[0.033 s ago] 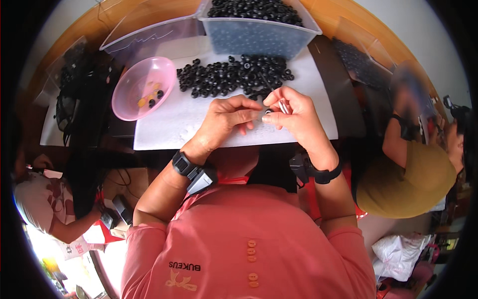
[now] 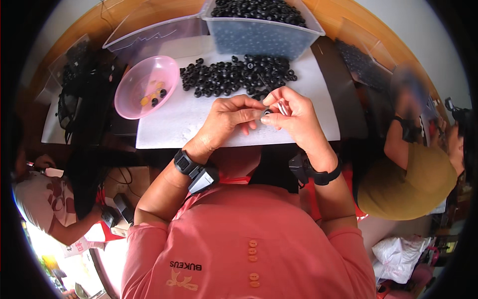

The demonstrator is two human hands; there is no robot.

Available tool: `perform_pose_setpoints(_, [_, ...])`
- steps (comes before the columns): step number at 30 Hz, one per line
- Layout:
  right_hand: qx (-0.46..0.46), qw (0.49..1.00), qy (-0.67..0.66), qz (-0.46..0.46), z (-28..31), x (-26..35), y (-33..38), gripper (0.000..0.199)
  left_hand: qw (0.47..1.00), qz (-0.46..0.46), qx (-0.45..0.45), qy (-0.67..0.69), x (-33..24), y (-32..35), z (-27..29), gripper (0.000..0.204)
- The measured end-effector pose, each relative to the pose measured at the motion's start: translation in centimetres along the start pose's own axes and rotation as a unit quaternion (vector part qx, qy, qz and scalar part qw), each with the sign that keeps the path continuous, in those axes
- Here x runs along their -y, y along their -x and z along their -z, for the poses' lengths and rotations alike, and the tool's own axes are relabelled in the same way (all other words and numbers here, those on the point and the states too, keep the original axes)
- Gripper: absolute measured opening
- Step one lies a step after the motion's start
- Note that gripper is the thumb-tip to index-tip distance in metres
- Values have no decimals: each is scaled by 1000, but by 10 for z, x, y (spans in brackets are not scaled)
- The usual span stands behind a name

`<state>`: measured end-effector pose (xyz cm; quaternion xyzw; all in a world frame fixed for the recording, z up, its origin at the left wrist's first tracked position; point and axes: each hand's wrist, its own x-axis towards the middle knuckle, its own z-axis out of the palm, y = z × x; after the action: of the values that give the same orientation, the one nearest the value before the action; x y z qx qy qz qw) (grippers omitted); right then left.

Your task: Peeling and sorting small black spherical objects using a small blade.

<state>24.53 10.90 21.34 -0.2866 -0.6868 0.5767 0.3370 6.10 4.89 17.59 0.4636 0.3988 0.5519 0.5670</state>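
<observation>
Over the near part of a white sheet (image 2: 189,130), my two hands meet at the fingertips. My left hand (image 2: 226,115) has thumb and forefinger closed at one side of a small black round piece (image 2: 267,112) with a pale centre. On its other side is the thumb of my right hand (image 2: 298,113). A slim pen-like tool (image 2: 283,107), shiny and pale at its handle, lies in my right fingers, its dark thin end pointing up toward the pile. Fingers partly hide the piece. Just beyond spreads a pile of black bead-like pieces (image 2: 219,77).
To the left, a pink bowl (image 2: 124,94) contains a few black pieces and yellowish bits. Behind the pile stands a clear bin (image 2: 264,37) full of black pieces, beside another clear bin (image 2: 149,40). People sit at both sides, one in an olive shirt (image 2: 408,184).
The whole view has shifted very slightly to the right. Both hands keep nearly the same pose around the small black piece.
</observation>
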Motion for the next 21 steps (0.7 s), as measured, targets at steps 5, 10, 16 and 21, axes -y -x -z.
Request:
perform_pose_setpoints(5, [0,989,129,69,-20,7,-2,25,993,24,21,110,-2,2,13,23])
perform_pose_setpoints(10, [21,987,145,71,-20,6,0,24,989,40,37,140,-4,3,17,20])
perform_pose_setpoints(16, [30,992,78,94,-22,-4,-4,21,981,43,55,179,-1,4,23,19])
perform_pose_setpoints(21, [36,994,48,97,-24,-12,-7,21,979,38,65,192,-3,5,22,18])
